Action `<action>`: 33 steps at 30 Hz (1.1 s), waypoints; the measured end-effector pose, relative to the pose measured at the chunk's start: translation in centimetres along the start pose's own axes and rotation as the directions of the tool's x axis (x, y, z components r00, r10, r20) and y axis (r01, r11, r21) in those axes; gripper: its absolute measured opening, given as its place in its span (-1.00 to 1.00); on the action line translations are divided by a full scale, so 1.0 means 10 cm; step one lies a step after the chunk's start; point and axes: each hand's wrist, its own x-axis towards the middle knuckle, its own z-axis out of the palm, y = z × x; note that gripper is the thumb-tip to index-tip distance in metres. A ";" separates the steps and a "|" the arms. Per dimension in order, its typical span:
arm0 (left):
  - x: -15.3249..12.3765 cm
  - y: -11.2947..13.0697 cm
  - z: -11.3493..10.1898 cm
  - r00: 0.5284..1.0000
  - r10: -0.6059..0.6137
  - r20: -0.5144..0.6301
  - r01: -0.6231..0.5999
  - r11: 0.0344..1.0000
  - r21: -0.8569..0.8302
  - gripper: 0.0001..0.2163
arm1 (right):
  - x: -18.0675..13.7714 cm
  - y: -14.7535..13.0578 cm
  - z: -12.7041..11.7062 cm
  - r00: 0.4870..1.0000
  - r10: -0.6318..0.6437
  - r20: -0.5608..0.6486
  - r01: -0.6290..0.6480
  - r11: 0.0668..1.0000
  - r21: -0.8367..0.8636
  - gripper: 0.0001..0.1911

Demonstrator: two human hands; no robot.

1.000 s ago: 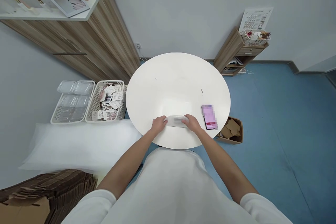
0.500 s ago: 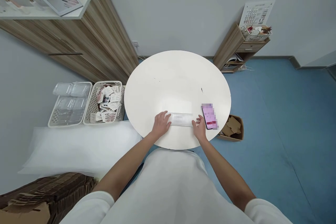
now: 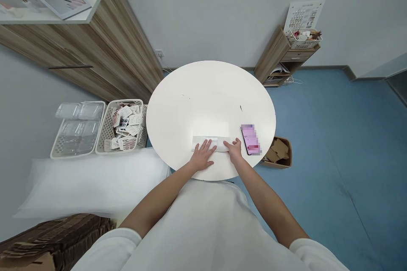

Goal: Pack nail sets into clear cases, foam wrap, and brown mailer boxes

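Observation:
A long, flat packet of translucent white wrapping (image 3: 196,140) lies crosswise near the front of the round white table (image 3: 210,89). Something faintly visible is inside it, too veiled to name. My left hand (image 3: 202,156) rests flat on the packet's middle, fingers spread. At the packet's right end, my right hand (image 3: 234,150) has its thumb on top and its fingers bent at the edge, gripping it. A phone with a pink screen (image 3: 250,139) lies just right of my right hand.
Left of the table stand a white basket of printed cards (image 3: 104,135) and a white basket of clear plastic trays (image 3: 54,152). White translucent sheets (image 3: 95,178) lie before them. A cardboard box (image 3: 288,161) sits on the floor at right, and wooden cabinets (image 3: 121,42) stand behind.
My left hand has moved from the packet's left end onto its middle and spread flat. My right thumb has come onto the right end. The view has shifted slightly.

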 end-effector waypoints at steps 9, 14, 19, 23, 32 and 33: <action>0.00 0.06 -0.01 0.992 0.099 0.076 -0.098 0.995 -0.013 -0.18 | 0.06 -0.08 -0.04 0.965 -0.031 0.262 0.004 0.994 0.106 -0.80; -0.03 0.06 0.00 0.990 0.126 0.069 -0.113 0.979 -0.169 -0.24 | -0.02 -0.06 -0.07 0.956 -0.042 0.289 0.011 0.994 0.110 -0.80; 0.01 0.01 0.01 0.997 0.026 -0.070 -0.053 0.903 -0.427 -0.44 | -0.07 -0.14 0.08 0.943 -0.039 0.329 0.001 0.993 0.116 -0.81; 0.02 0.07 -0.06 0.960 -0.159 -0.231 0.031 0.879 -0.476 -0.48 | -0.10 -0.17 0.18 0.935 -0.024 0.353 -0.011 0.995 0.097 -0.80; -0.06 0.13 -0.11 0.979 0.192 -0.072 -0.196 0.979 -0.050 -0.45 | -0.06 -0.20 0.15 0.918 0.003 0.396 -0.007 1.000 0.009 -0.72; -0.08 0.10 -0.10 0.976 0.213 -0.048 -0.214 0.977 -0.019 -0.47 | -0.05 -0.21 0.14 0.915 -0.001 0.403 0.004 1.000 -0.006 -0.73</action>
